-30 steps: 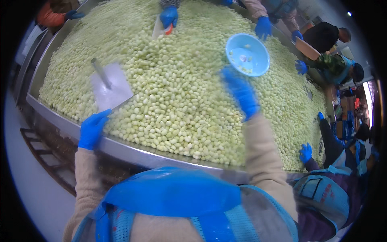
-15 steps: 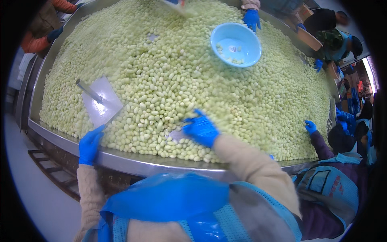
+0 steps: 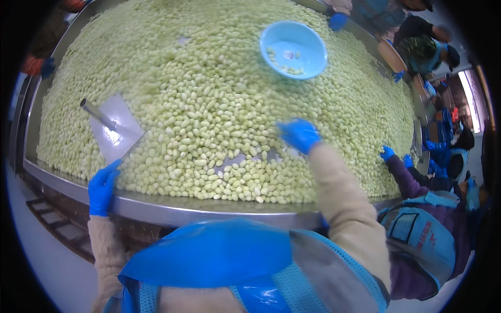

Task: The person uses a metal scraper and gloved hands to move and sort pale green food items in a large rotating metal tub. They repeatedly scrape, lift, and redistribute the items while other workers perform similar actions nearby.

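A deep layer of pale green, oval, bean-like pieces (image 3: pixel 219 104) covers the large metal tray (image 3: pixel 156 206) in front of me. My right hand (image 3: pixel 300 135), in a blue glove, is over the pieces right of the middle, slightly blurred, its fingers stretched to the left and apparently holding nothing. Below and left of it, patches of bare tray bottom show. My left hand (image 3: pixel 102 188), also blue-gloved, rests at the tray's near left rim with its fingers extended. Just beyond those fingertips lies a flat metal scoop (image 3: pixel 117 133) with a tube handle.
A light blue basin (image 3: pixel 295 49) with a few pieces in it sits on the layer at the far right. Close on my right, a co-worker's gloved hand (image 3: pixel 387 153) touches the pieces. Other people line the far and right sides, near an orange-tan basin (image 3: pixel 391 56).
My right hand has swept right over the pieces, and more bare tray shows where it passed. My left hand stays at the rim by the scoop. The whole view has shifted slightly.
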A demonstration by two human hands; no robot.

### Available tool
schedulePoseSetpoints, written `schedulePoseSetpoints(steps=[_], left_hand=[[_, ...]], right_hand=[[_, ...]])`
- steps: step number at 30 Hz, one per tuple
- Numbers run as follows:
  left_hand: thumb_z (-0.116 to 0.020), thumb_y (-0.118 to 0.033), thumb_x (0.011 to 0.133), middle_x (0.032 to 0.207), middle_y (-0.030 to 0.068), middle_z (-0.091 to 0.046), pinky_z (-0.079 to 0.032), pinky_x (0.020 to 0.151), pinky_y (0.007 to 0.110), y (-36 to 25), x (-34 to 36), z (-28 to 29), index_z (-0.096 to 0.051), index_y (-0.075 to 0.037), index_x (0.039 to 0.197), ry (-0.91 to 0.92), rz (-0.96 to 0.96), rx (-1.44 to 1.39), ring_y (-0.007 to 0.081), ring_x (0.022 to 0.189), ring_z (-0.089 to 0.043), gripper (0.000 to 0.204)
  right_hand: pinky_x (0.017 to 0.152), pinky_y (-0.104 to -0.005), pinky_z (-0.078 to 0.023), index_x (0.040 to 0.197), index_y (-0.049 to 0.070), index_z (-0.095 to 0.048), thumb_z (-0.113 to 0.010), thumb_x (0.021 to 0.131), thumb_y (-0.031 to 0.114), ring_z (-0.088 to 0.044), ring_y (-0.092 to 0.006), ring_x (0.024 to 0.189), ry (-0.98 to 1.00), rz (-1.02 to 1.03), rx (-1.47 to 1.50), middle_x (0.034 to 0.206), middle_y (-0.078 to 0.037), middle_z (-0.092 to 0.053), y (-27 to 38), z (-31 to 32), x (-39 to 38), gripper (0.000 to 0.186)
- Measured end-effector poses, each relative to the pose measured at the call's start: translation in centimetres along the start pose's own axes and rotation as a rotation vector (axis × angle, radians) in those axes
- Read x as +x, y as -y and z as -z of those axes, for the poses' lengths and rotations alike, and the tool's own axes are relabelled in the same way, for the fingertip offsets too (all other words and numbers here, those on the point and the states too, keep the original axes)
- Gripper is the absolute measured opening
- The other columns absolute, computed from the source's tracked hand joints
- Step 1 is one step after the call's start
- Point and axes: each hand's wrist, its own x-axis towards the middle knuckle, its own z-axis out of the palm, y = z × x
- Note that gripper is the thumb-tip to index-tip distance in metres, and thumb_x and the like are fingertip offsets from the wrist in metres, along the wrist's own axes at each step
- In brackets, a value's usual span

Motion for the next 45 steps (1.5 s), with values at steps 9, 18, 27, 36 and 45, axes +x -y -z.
schedulePoseSetpoints(steps=[9,18,27,36,45], left_hand=[[-0.065,-0.005,0.092,0.108,0.0085,-0.073,-0.051,0.086,0.029,0.6,0.6,0.2,-0.071,-0.005,0.121,0.001,-0.026,-0.002,0.0131,0.093,-0.065,0.03],[-0.067,-0.009,0.09,0.091,0.0092,-0.071,-0.05,0.076,0.028,-1.6,-0.5,0.0,-0.073,-0.012,0.118,-0.057,-0.069,0.136,0.0156,0.08,-0.064,0.029],[-0.061,-0.006,0.094,0.099,0.0089,-0.073,-0.052,0.081,0.029,-1.3,-0.3,0.0,-0.071,-0.009,0.121,-0.002,-0.037,0.154,0.0144,0.089,-0.067,0.029],[-0.057,-0.005,0.098,0.114,0.0096,-0.071,-0.052,0.089,0.028,-0.1,1.0,0.5,-0.068,-0.002,0.123,0.098,0.022,0.048,0.0151,0.098,-0.069,0.028],[-0.064,-0.01,0.092,0.096,0.0077,-0.072,-0.051,0.078,0.028,-0.5,0.2,-0.1,-0.072,-0.012,0.12,-0.03,-0.056,0.098,0.014,0.085,-0.066,0.029]], right_hand=[[0.121,-0.0539,-0.016,0.145,0.022,-0.049,-0.068,0.085,0.041,-0.029,-0.0332,0.147,-0.521,0.587,-0.068,0.157,-0.01,-0.037,21.5,-5.1,13.7,0.066],[0.118,-0.0522,-0.024,0.123,0.027,-0.067,-0.074,0.08,0.033,-0.044,-0.0285,0.137,-0.289,0.246,-0.243,0.14,-0.002,-0.057,-2.1,-3.7,2.1,0.044],[0.106,-0.04,-0.044,0.152,0.029,-0.037,-0.068,0.086,0.05,-0.054,-0.0323,0.129,0.285,-0.18,-0.263,0.144,-0.013,-0.054,-8.5,0.7,-1.7,0.076],[0.119,-0.049,-0.025,0.156,0.017,-0.03,-0.062,0.086,0.056,-0.031,-0.0343,0.146,-0.33,0.754,0.247,0.16,-0.013,-0.031,26.5,-1.7,14.6,0.086],[0.117,-0.0592,-0.021,0.133,0.023,-0.061,-0.064,0.08,0.052,-0.039,-0.0342,0.139,-0.22,0.936,-0.266,0.144,-0.009,-0.052,18.8,-10.2,6.0,0.061]])
